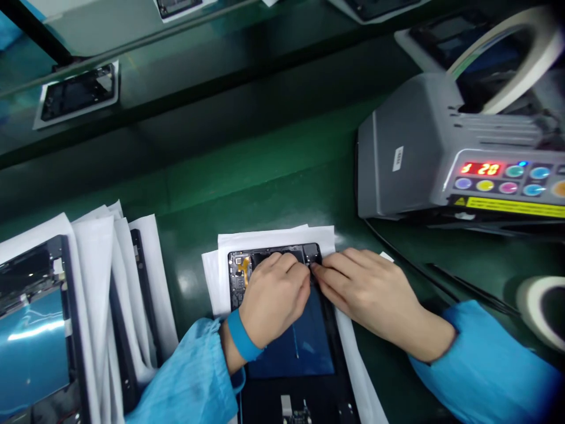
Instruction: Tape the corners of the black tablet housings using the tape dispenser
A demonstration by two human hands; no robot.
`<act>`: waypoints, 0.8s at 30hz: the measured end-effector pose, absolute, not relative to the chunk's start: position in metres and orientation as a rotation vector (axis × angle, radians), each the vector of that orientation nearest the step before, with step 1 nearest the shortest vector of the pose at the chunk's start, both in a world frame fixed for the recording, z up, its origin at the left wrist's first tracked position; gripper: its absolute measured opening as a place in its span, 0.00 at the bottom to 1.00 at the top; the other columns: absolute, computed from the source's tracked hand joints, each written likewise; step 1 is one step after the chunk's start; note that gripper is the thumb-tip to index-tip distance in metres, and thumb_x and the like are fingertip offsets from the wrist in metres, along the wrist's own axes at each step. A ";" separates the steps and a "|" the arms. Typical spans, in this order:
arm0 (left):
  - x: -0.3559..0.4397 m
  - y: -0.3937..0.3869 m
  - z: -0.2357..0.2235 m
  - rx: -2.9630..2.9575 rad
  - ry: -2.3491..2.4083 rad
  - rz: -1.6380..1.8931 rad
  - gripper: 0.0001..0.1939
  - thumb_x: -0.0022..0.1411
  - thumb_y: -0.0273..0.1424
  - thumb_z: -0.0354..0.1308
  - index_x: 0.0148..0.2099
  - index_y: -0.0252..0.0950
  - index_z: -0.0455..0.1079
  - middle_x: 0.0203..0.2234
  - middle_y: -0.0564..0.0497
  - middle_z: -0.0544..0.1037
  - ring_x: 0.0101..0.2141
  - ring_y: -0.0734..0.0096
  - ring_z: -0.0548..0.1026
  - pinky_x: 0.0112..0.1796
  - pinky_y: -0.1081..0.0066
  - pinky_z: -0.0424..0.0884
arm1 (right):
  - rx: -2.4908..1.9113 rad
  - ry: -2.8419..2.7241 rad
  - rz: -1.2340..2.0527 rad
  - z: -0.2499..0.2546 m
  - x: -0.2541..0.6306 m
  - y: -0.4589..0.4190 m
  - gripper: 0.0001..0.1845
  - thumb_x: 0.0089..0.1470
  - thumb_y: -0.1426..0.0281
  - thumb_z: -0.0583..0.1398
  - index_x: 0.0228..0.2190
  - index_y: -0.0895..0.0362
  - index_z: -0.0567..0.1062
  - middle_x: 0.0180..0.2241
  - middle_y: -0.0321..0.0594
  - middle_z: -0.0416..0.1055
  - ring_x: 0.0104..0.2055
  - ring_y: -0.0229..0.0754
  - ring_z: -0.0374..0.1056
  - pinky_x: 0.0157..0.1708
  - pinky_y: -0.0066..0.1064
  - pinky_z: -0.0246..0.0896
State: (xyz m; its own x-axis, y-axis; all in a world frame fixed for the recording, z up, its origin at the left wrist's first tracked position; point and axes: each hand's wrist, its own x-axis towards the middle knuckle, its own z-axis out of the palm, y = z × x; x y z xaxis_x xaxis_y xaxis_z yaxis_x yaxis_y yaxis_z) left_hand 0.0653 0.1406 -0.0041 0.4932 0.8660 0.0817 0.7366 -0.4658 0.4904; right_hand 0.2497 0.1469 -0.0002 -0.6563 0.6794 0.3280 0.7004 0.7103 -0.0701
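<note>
An opened tablet [309,341] lies on white paper sheets [273,238] in front of me, its inner parts and a dark blue panel showing. My left hand [278,294], with a blue band at the wrist, rests over the tablet's upper part. Its fingers are curled closed, and whatever they pinch is hidden under them. At the upper right edge of the tablet, the fingers of my right hand [362,288] are pressed together close to the left fingertips. What they hold, if anything, is too small to tell. An orange flex cable [244,270] shows left of my left hand.
Several tablet housings interleaved with paper [95,282] are stacked at left. A grey machine [406,153] with red digits and a large tape ring [529,65] stands at right. Nearby lie black tweezers-like tools [474,288] and a tape roll [541,309]. Another tablet [79,93] lies beyond.
</note>
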 end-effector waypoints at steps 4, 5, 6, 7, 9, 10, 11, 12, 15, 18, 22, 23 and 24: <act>0.065 0.141 -0.003 2.369 1.349 0.456 0.11 0.67 0.25 0.50 0.32 0.36 0.69 0.29 0.49 0.72 0.32 0.65 0.70 0.36 0.64 0.70 | -1.114 -2.675 -0.172 0.002 0.244 0.136 0.10 0.56 0.77 0.59 0.39 0.64 0.78 0.29 0.41 0.70 0.33 0.43 0.63 0.40 0.39 0.60; 0.065 0.142 -0.002 2.377 1.355 0.459 0.11 0.67 0.25 0.50 0.32 0.36 0.69 0.29 0.49 0.72 0.32 0.65 0.70 0.36 0.65 0.70 | -1.134 -2.671 -0.174 0.001 0.245 0.133 0.13 0.56 0.75 0.59 0.42 0.65 0.77 0.31 0.42 0.70 0.34 0.44 0.64 0.42 0.40 0.61; 0.066 0.143 0.000 2.381 1.363 0.461 0.10 0.67 0.25 0.51 0.32 0.36 0.69 0.29 0.49 0.72 0.32 0.65 0.70 0.36 0.65 0.70 | -1.153 -2.660 -0.159 -0.001 0.247 0.130 0.16 0.56 0.74 0.60 0.46 0.66 0.76 0.32 0.42 0.71 0.35 0.45 0.65 0.42 0.40 0.61; 0.066 0.144 0.002 2.378 1.374 0.463 0.09 0.66 0.26 0.52 0.32 0.36 0.70 0.29 0.50 0.72 0.32 0.65 0.70 0.36 0.65 0.70 | -1.167 -2.643 -0.125 -0.002 0.251 0.127 0.18 0.57 0.72 0.59 0.49 0.65 0.75 0.35 0.43 0.72 0.36 0.45 0.65 0.41 0.40 0.62; 0.068 0.146 0.006 2.361 1.402 0.447 0.07 0.65 0.26 0.55 0.33 0.36 0.70 0.28 0.51 0.73 0.32 0.66 0.71 0.36 0.67 0.70 | -1.172 -2.592 -0.021 -0.005 0.265 0.120 0.18 0.59 0.69 0.58 0.50 0.61 0.73 0.39 0.43 0.74 0.38 0.45 0.67 0.39 0.39 0.64; 0.070 0.147 0.007 2.351 1.417 0.425 0.06 0.65 0.27 0.56 0.33 0.37 0.71 0.28 0.51 0.73 0.32 0.67 0.71 0.35 0.67 0.69 | -1.173 -2.550 0.017 -0.005 0.275 0.116 0.18 0.60 0.69 0.57 0.51 0.60 0.73 0.42 0.44 0.74 0.39 0.44 0.67 0.39 0.38 0.64; 0.071 0.148 0.009 2.343 1.432 0.399 0.06 0.64 0.27 0.57 0.33 0.37 0.71 0.28 0.52 0.73 0.31 0.67 0.71 0.35 0.68 0.69 | -1.182 -2.492 0.031 -0.005 0.287 0.111 0.17 0.61 0.69 0.57 0.51 0.59 0.73 0.43 0.44 0.74 0.41 0.44 0.68 0.41 0.39 0.65; 0.072 0.149 0.010 2.340 1.445 0.373 0.06 0.64 0.27 0.57 0.32 0.37 0.70 0.27 0.52 0.72 0.31 0.68 0.71 0.35 0.68 0.68 | -1.201 -2.424 0.023 -0.004 0.299 0.105 0.17 0.61 0.69 0.57 0.51 0.58 0.72 0.44 0.45 0.74 0.42 0.45 0.69 0.43 0.39 0.66; 0.073 0.152 0.011 2.341 1.472 0.333 0.07 0.63 0.27 0.58 0.31 0.37 0.70 0.26 0.54 0.72 0.30 0.69 0.71 0.34 0.69 0.67 | -1.302 -2.230 -0.094 0.003 0.337 0.092 0.21 0.58 0.72 0.60 0.54 0.55 0.70 0.42 0.45 0.75 0.42 0.47 0.71 0.45 0.41 0.67; 0.073 0.153 0.011 2.349 1.479 0.341 0.06 0.62 0.28 0.60 0.30 0.37 0.69 0.25 0.54 0.72 0.29 0.69 0.71 0.33 0.69 0.66 | -1.395 -2.114 -0.264 0.011 0.368 0.090 0.24 0.53 0.75 0.65 0.52 0.53 0.71 0.39 0.45 0.76 0.37 0.44 0.73 0.39 0.35 0.69; 0.074 0.154 0.010 2.367 1.500 0.340 0.07 0.61 0.28 0.59 0.30 0.38 0.69 0.24 0.55 0.71 0.28 0.69 0.71 0.32 0.70 0.64 | -1.458 -2.043 -0.425 0.011 0.395 0.097 0.19 0.50 0.76 0.67 0.45 0.55 0.76 0.35 0.45 0.77 0.33 0.42 0.73 0.35 0.32 0.68; 0.075 0.154 0.009 2.369 1.509 0.340 0.07 0.61 0.28 0.59 0.30 0.37 0.69 0.24 0.54 0.71 0.28 0.69 0.71 0.31 0.70 0.63 | -1.470 -2.019 -0.451 0.009 0.400 0.099 0.18 0.49 0.76 0.67 0.44 0.55 0.76 0.35 0.45 0.77 0.33 0.42 0.73 0.35 0.32 0.68; 0.076 0.154 0.009 2.370 1.518 0.342 0.07 0.61 0.28 0.58 0.29 0.37 0.69 0.24 0.54 0.71 0.28 0.69 0.71 0.31 0.70 0.63 | -1.479 -1.991 -0.488 0.008 0.404 0.102 0.17 0.49 0.76 0.67 0.43 0.55 0.77 0.35 0.45 0.78 0.33 0.42 0.73 0.34 0.31 0.68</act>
State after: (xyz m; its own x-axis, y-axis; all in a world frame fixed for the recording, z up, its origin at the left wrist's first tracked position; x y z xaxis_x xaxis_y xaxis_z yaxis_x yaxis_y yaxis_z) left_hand 0.0759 0.1541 0.0088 0.4118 0.9106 0.0359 0.8378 -0.3938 0.3783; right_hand 0.4039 0.1019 0.0078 -0.1951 0.7262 0.6592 0.9487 0.3103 -0.0611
